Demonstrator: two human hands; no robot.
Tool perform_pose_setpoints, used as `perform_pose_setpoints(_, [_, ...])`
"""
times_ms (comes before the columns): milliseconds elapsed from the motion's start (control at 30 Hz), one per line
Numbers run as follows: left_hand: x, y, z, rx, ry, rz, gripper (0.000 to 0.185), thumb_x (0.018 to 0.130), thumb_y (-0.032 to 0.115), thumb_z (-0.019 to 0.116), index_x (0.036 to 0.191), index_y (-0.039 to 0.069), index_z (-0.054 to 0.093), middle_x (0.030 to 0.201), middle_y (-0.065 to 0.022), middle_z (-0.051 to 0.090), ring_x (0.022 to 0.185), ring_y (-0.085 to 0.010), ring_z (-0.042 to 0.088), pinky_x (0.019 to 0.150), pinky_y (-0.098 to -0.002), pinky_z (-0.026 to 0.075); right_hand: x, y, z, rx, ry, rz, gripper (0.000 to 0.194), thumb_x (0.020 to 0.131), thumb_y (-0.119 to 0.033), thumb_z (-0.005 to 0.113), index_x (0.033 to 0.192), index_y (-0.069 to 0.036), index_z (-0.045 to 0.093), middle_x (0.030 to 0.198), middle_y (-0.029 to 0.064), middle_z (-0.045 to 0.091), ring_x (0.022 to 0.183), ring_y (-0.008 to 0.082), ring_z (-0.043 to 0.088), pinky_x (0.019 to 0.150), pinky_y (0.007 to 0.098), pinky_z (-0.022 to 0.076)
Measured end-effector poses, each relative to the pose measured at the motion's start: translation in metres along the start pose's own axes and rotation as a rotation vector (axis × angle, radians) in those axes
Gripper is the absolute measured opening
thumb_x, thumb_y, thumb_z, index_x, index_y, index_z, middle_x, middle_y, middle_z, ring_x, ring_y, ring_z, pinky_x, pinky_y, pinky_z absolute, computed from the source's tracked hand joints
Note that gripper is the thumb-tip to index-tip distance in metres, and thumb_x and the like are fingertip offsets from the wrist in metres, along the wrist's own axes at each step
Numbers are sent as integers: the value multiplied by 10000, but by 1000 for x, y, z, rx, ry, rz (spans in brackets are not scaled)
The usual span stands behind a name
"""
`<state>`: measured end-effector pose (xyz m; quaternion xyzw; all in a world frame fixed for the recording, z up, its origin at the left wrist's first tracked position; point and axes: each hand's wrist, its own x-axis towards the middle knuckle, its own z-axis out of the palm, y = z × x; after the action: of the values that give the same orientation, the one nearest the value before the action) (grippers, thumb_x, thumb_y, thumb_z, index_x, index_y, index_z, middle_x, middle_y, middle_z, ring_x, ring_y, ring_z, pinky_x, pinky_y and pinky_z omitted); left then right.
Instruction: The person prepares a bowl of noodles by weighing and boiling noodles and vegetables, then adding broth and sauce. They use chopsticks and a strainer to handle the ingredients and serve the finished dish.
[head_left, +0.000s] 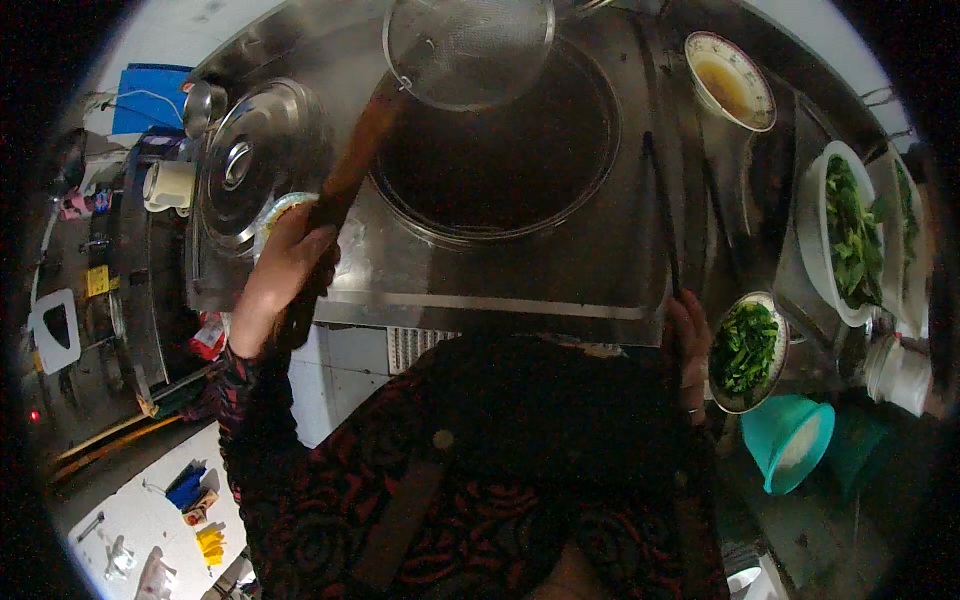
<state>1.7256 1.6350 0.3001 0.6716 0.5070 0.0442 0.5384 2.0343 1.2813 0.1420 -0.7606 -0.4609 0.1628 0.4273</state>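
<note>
My left hand (289, 270) grips the wooden handle (356, 154) of a round wire-mesh strainer (472, 52). The strainer is above the far part of a large round pot (480, 229) set in the steel stove top, and its far rim is cut off by the picture edge. Dark contents (502, 165) fill the pot, too dim to make out. At the counter's right front, my right hand (690, 345) is closed around a long thin dark rod (664, 202) pointing away from me. Beside that hand lies a patterned dish of chopped greens (746, 349).
A steel lid (259, 157) and a partly hidden small bowl (289, 201) are on the left. On the right are a bowl of brownish liquid (727, 82), a white basin (814, 225) of leafy greens and a teal basin (772, 442) with pale contents.
</note>
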Motion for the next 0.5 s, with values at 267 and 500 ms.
perform_pose_setpoints(267, [131,-47,-6,1239,11,355,280,826,40,397,1089,-2,481,889,-270,583,728,-376,593,726,-420,477,15,-7,10,564,57,470,386,844,-157,508,1208,-32,466,1180,99,498,1021,207,518,841,299,422])
perform_pose_setpoints(500, [97,-16,13,783,-419,114,432,829,71,447,1253,51,368,926,-231,562,703,-253,598,589,-394,503,-3,6,19,583,157,248,343,797,14,510,1124,-80,543,1152,109,527,725,157,547,572,243,427])
